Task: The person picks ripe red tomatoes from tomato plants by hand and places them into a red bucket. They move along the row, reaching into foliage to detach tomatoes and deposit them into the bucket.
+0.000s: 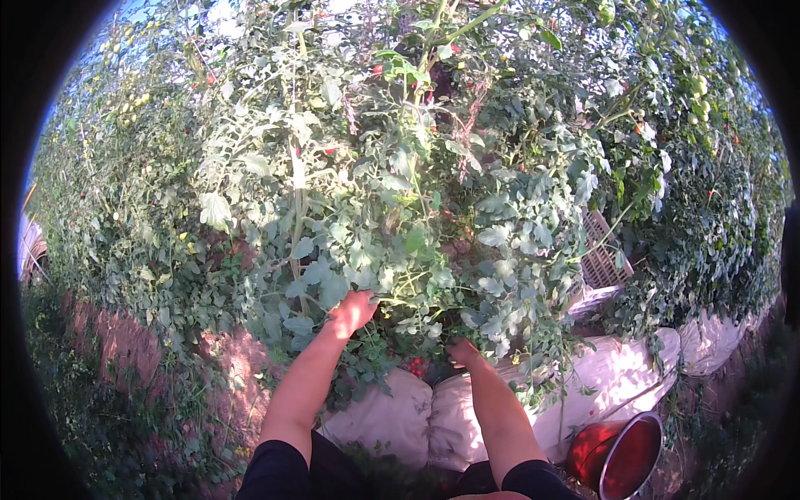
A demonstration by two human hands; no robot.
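Note:
My left hand is among the leaves of a tomato plant, its fingers curled at a pale green vine stem. Lower and to the right, my right hand reaches into shade under the foliage. Leaves and shadow hide its fingertips, so I cannot tell whether it holds anything. Between the two hands, a cluster of small red tomatoes shows low down, just above the pale filled sacks.
A red bucket leans on its side at the lower right, its mouth facing right. Behind the leaves stands a slatted plastic crate. Tall tomato vines form a wall ahead. Bare reddish soil lies at the left.

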